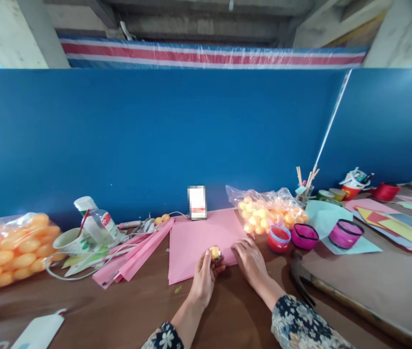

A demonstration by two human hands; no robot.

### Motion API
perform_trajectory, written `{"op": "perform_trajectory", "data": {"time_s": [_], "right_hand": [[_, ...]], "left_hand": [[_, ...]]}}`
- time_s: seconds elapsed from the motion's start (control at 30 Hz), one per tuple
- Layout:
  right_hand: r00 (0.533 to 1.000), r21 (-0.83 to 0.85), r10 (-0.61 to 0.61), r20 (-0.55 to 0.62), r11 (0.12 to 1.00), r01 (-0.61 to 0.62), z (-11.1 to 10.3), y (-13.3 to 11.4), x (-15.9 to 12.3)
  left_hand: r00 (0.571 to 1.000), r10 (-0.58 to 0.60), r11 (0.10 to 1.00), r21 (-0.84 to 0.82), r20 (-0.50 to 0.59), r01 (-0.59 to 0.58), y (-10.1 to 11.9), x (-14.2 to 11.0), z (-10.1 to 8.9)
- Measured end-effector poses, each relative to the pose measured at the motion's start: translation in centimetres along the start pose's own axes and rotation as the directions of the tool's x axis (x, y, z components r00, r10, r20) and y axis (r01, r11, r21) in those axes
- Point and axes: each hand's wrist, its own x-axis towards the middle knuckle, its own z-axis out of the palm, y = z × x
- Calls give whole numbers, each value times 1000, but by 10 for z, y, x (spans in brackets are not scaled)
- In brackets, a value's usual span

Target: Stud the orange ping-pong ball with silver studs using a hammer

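Nearest: floral sleeves on the near side of the pink paper, which lies flat on the tabletop; forearms angle inward and forward. Left hand: at the paper's near edge, thumb on the near side, fingers curled behind; grip clasping a small yellow ball with a shiny part at its rim, ball at the paper's near edge. Right hand: at the paper's near right corner, back of hand up, fingers bent down; cannot tell whether its grip pinches anything. Hammer: right of paper. Bag of orange balls: along paper's right side. Blue partition: behind paper
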Motion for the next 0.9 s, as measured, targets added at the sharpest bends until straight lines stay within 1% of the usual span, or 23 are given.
{"op": "perform_trajectory", "data": {"time_s": [0.1,0.2,0.4,0.57,0.73,0.8,0.9], "right_hand": [[1000,61,19,-10,998,-18,4,2,-1],[1000,75,21,0,997,-21,5,3,-1],[1000,125,-13,-4,992,13,5,5,-2],[1000,144,-15,-8,989,16,9,9,-4],[1000,184,-9,-11,983,11,12,13,-5],[1000,215,-1,-14,977,4,13,12,-6],[1000,274,27,-16,961,-22,11,9,-6]], "left_hand": [[1000,4,1000,7,-2,-4,0,-1,0],[1000,2,1000,0,8,-2,0,-2,1],[999,-30,1000,4,28,30,4,-2,3],[999,-49,998,-25,21,49,5,-4,0],[997,-60,996,-66,54,64,6,-4,-1],[997,-58,995,-78,59,62,6,-4,0],[998,-22,996,-90,66,28,7,-2,2]]}}
